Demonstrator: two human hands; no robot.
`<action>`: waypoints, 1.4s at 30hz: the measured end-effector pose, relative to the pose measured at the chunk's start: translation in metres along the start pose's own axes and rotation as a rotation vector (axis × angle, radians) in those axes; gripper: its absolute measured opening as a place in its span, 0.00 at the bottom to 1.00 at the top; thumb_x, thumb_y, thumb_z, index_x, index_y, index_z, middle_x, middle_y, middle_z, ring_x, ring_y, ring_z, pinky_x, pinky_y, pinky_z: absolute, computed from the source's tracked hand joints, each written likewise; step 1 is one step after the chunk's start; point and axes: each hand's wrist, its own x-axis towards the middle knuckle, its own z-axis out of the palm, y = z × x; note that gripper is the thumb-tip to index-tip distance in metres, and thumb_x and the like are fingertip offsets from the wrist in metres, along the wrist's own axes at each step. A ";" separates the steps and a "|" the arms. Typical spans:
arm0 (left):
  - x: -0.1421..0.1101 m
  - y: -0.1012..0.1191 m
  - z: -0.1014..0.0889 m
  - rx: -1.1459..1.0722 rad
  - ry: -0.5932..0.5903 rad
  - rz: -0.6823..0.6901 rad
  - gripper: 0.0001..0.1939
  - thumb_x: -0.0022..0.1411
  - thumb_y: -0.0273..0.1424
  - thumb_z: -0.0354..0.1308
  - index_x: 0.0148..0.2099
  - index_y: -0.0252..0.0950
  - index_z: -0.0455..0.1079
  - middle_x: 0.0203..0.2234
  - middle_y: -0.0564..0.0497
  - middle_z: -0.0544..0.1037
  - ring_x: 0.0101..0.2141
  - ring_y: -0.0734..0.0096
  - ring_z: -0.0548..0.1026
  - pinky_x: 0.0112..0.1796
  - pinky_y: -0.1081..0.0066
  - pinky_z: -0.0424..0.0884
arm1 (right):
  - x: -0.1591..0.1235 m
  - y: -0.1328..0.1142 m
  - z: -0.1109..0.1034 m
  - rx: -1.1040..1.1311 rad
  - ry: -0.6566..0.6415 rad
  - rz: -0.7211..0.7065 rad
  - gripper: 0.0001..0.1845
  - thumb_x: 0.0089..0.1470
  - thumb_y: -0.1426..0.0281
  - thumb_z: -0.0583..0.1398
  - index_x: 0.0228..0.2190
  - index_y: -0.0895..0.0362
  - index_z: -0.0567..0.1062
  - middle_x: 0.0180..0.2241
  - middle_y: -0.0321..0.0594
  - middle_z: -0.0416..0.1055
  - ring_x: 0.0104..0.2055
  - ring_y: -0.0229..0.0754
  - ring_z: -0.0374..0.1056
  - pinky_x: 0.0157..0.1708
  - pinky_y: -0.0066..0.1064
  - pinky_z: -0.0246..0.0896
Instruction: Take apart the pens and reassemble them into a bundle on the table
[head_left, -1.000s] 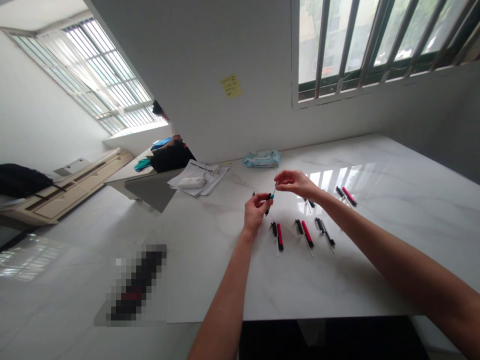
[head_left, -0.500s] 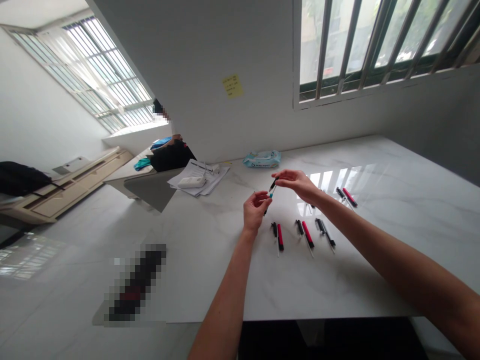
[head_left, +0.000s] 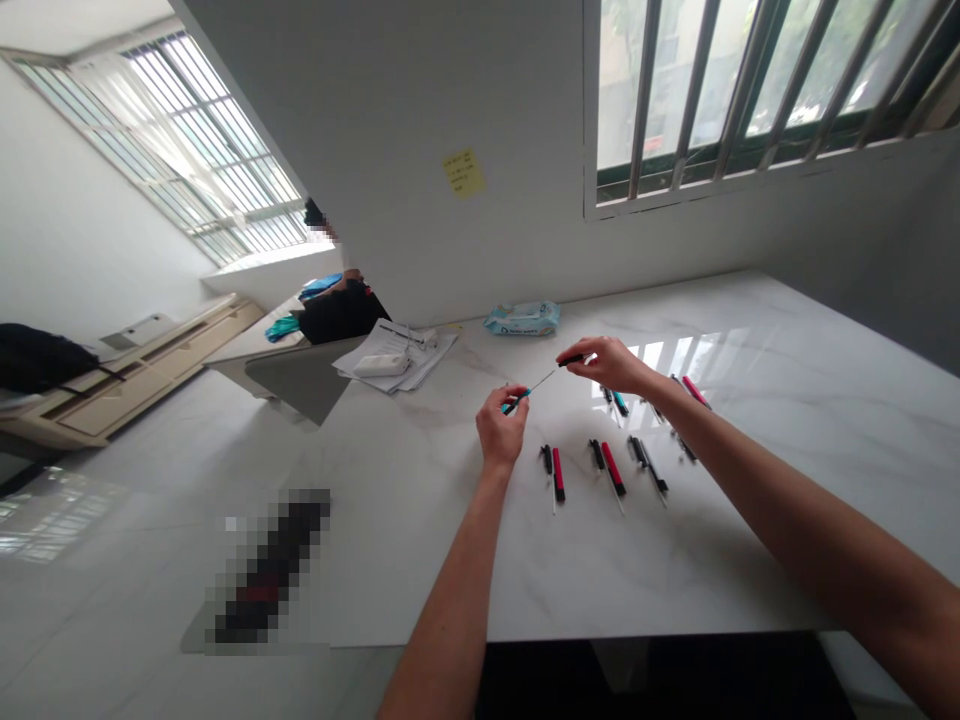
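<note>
My fingers are hiding parts of the thin black-and-teal rod (head_left: 538, 384) pinched between my left hand (head_left: 501, 428) and right hand (head_left: 606, 365). A dark object (head_left: 270, 568) is showing only as coarse pixels, the yellow sticky note's (head_left: 463, 173) writing is blurring past reading, and the picture's edge is cutting off my right forearm (head_left: 825, 530).

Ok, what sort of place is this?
Probably a small office or workroom: a long white marble-patterned table, a stack of white printed papers lying on it, and a yellow sticky note on the plain white wall.
</note>
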 end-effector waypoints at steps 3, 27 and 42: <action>0.000 -0.001 0.000 -0.022 -0.011 -0.002 0.07 0.61 0.27 0.63 0.42 0.41 0.80 0.40 0.51 0.84 0.36 0.69 0.79 0.44 0.68 0.75 | 0.000 -0.002 -0.001 -0.004 -0.029 0.011 0.14 0.57 0.69 0.64 0.43 0.52 0.86 0.41 0.42 0.83 0.42 0.46 0.77 0.43 0.35 0.72; 0.001 -0.004 0.001 -0.056 -0.038 0.021 0.07 0.60 0.29 0.64 0.41 0.42 0.80 0.38 0.50 0.83 0.36 0.66 0.79 0.45 0.66 0.75 | -0.003 -0.008 -0.004 -0.093 -0.123 0.005 0.14 0.55 0.71 0.64 0.42 0.49 0.87 0.40 0.39 0.84 0.42 0.47 0.76 0.45 0.36 0.69; -0.004 0.003 0.003 -0.119 -0.171 0.075 0.07 0.60 0.30 0.67 0.41 0.44 0.82 0.37 0.51 0.85 0.39 0.62 0.81 0.50 0.64 0.73 | -0.006 -0.011 0.014 -0.093 -0.214 -0.082 0.09 0.52 0.73 0.68 0.37 0.51 0.83 0.36 0.36 0.82 0.40 0.44 0.77 0.41 0.32 0.67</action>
